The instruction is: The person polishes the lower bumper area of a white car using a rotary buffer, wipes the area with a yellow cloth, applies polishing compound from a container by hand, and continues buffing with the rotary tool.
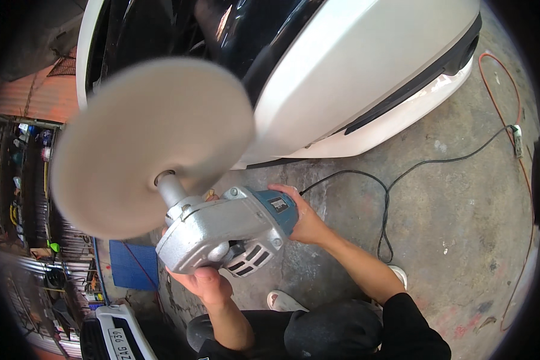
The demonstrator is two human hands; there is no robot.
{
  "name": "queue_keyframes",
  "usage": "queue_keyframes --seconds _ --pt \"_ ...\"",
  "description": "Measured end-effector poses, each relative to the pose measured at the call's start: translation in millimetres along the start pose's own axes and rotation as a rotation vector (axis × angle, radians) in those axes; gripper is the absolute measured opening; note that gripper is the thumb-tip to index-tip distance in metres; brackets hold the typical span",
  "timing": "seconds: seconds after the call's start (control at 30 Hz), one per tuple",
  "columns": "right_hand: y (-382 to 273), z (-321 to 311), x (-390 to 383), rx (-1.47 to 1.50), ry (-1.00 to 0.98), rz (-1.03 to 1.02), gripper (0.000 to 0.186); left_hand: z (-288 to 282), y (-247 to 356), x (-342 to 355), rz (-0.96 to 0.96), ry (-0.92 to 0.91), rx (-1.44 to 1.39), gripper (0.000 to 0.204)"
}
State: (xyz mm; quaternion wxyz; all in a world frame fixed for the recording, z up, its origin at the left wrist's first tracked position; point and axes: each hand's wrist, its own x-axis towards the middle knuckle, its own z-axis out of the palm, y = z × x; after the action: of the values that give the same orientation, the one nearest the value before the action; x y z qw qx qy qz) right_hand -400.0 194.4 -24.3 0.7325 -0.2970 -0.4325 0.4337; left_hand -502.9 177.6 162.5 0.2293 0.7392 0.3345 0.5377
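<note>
A corded polisher [228, 231] with a silver metal head and a blue rear body is held up in front of me by both hands. My left hand [205, 285] is closed around the underside of the silver head, most of its fingers hidden behind it. My right hand [300, 216] wraps the blue body at the back end, near where the cord leaves. On the spindle sits a large round pale buffing pad [150, 144], its surface smeared by motion. The pad is tilted in front of a white car bumper [354, 72]; I cannot tell whether they touch.
A black cord [426, 162] loops over the concrete floor to a socket [518, 141] on an orange extension cable [499, 99]. At the left stand cluttered shelves [24, 180], a blue mat [132, 264] and another vehicle's front [117, 318]. My feet are below.
</note>
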Motion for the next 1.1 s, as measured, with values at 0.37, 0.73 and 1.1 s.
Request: queue_keyframes --seconds 0.37,0.73,1.1 --pt "27.6 12.1 -3.0 -0.147 0.004 -0.051 0.081 -18.9 -35.6 -2.4 -0.036 -0.035 -0.045 0.089" --pt "-24.9 -1.9 1.6 0.032 0.071 -0.066 0.095 28.2 51.7 31.4 0.079 -0.140 0.158 0.087" --pt "-93.3 -22.0 12.2 0.154 0.123 -0.167 0.096 89.5 116.7 67.9 0.295 -0.279 0.299 0.061"
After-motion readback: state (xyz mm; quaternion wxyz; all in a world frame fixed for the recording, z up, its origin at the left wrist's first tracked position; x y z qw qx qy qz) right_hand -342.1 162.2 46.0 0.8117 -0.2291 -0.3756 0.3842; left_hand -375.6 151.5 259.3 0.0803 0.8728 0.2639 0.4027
